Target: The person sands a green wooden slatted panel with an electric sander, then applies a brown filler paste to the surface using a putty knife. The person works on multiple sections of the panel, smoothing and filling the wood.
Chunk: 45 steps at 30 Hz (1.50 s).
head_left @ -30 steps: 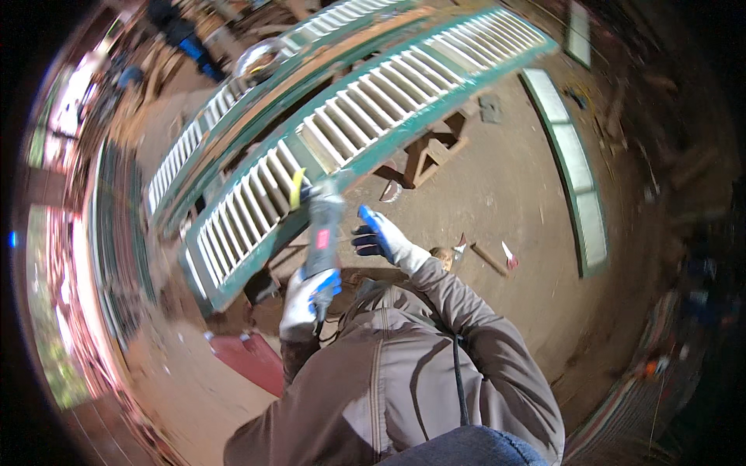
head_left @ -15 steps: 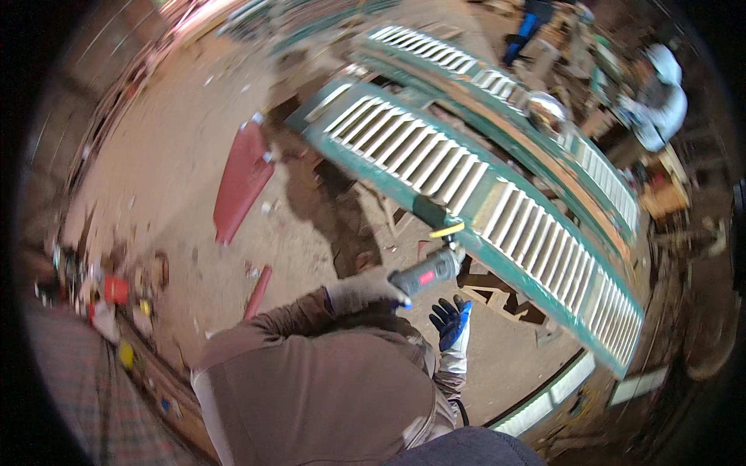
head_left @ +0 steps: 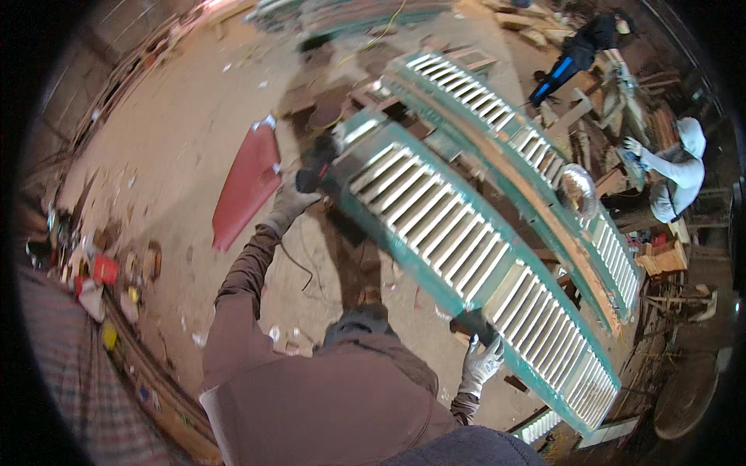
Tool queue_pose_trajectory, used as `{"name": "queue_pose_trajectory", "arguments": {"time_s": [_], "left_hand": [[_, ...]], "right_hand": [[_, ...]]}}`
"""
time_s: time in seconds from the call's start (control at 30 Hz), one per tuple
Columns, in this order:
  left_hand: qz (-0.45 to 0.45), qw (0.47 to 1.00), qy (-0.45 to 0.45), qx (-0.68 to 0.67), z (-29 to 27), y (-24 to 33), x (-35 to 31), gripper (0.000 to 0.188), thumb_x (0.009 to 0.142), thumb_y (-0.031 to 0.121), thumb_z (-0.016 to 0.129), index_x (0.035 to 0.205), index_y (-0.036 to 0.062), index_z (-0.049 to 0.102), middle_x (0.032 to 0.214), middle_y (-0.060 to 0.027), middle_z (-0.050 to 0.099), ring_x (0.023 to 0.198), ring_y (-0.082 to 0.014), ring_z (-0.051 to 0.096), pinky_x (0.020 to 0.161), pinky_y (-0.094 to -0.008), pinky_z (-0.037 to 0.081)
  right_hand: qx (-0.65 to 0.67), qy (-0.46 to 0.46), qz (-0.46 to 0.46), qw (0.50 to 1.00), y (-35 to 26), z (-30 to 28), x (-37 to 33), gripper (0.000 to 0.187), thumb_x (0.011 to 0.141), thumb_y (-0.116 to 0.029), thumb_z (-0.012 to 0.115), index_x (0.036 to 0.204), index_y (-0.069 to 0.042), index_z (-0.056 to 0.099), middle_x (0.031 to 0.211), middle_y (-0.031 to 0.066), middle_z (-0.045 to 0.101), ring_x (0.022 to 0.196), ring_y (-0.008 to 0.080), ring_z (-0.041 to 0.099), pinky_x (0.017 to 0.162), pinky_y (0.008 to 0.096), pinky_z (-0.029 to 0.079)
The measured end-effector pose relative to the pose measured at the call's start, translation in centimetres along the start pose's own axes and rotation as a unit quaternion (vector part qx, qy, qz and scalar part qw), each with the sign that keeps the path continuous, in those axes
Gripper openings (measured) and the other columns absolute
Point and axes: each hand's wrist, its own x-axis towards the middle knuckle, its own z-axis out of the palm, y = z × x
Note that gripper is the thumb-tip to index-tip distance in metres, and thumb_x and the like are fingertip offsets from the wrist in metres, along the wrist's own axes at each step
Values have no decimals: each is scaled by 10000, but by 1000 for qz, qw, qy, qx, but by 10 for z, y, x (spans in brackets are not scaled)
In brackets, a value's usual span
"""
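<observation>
Floor [head_left: 175, 144] spreads brown and littered around green louvred shutters [head_left: 488, 290].

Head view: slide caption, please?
Gloved left hand holds a dark power tool by a green louvred shutter, gloved right hand at the shutter's near edge.

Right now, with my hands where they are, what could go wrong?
The dark cord trailing below your left hand might snag. The dark tool in that hand could scuff the slatted green panel if it slips. Your right hand is at that panel's edge, so a shift might jolt it.
</observation>
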Motion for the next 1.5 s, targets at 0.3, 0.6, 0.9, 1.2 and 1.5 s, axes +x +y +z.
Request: {"name": "queue_pose_trajectory", "arguments": {"time_s": [0.3, 0.6, 0.9, 1.2, 1.5], "left_hand": [[40, 993, -86, 72, 60, -91, 135, 840, 566, 342, 887, 1286, 45, 574, 1171, -219, 630, 1131, -389, 595, 969, -471, 485], [67, 973, -157, 157, 66, -107, 144, 1048, 630, 497, 903, 1463, 69, 435, 1364, -240, 528, 1252, -417, 528, 1061, -486, 434], [-58, 952, 33, 298, 26, -37, 82, 930, 710, 448, 870, 1442, 64, 444, 1374, -209, 551, 1274, -414, 532, 1075, -472, 429], [-455, 804, -42, -380, 184, 14, -222, 482, 1028, 467, 570, 1274, 53, 588, 1005, -99, 676, 816, -209, 626, 727, -331, 543], [-544, 718, -266, -344, 310, 257, -295, 460, 1045, 491, 521, 1156, 66, 660, 1006, -86, 688, 825, -229, 657, 714, -354, 550]], "right_hand": [[-127, -66, 56, 988, -71, 57, 54, 740, 954, -570, 557, 1522, -110, 443, 1575, 168, 416, 1483, 432, 283, 1209, 613, 179], [-154, -72, 56, 984, -62, 73, 47, 767, 976, -594, 463, 1579, -132, 358, 1598, 164, 388, 1509, 449, 219, 1222, 632, 101], [-179, -48, -53, 981, 9, 17, 140, 768, 951, -580, 534, 1546, -113, 406, 1591, 234, 367, 1441, 436, 383, 1159, 616, 292], [-148, -149, -83, 974, 204, 4, 322, 675, 956, -596, 534, 1346, -47, 583, 1409, 261, 561, 1360, 419, 469, 1157, 568, 296], [-115, -244, -189, 944, 232, 5, 374, 633, 940, -607, 581, 1208, -36, 647, 1224, 224, 653, 1166, 400, 599, 1003, 516, 448]]}}
